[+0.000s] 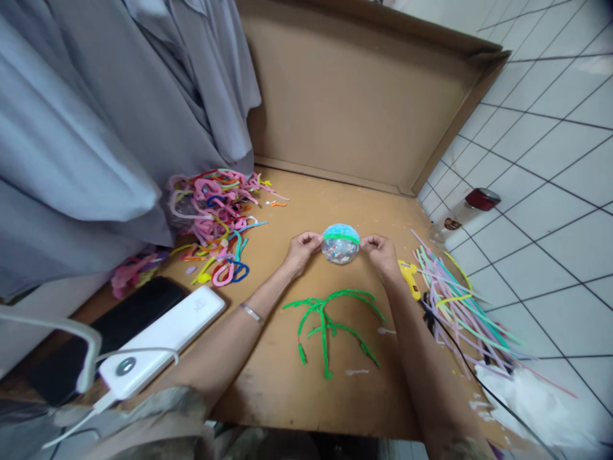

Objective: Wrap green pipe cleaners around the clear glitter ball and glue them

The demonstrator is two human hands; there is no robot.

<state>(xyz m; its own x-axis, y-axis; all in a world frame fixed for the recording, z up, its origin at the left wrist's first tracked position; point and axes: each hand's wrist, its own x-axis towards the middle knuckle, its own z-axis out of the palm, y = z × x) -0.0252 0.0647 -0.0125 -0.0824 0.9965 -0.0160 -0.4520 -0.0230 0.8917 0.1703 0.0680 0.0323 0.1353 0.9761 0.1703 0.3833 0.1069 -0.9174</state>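
Nearest me on the left, a white power bank [163,338] lay beside a black case [158,303], and a crumpled white bag [536,402] sat at the right. Between my forearms, green pipe-cleaner stems [324,338] spread in branches over the brown tabletop [383,402]. Beyond them, the ball [340,252] was between my hands, blue-wrapped above and clear below; I could not tell whether it touched the table. My left hand [301,250] and right hand [382,252] each had thumb and fingers pinched together on an end of the green band [341,237] across its middle. A yellow glue gun [408,278] lay just beside my right forearm, near loose pastel pipe cleaners [447,300]. Farther off were a tangled pink pile [211,204], a red-capped bottle [460,217] and, behind everything, a cardboard panel [345,96].
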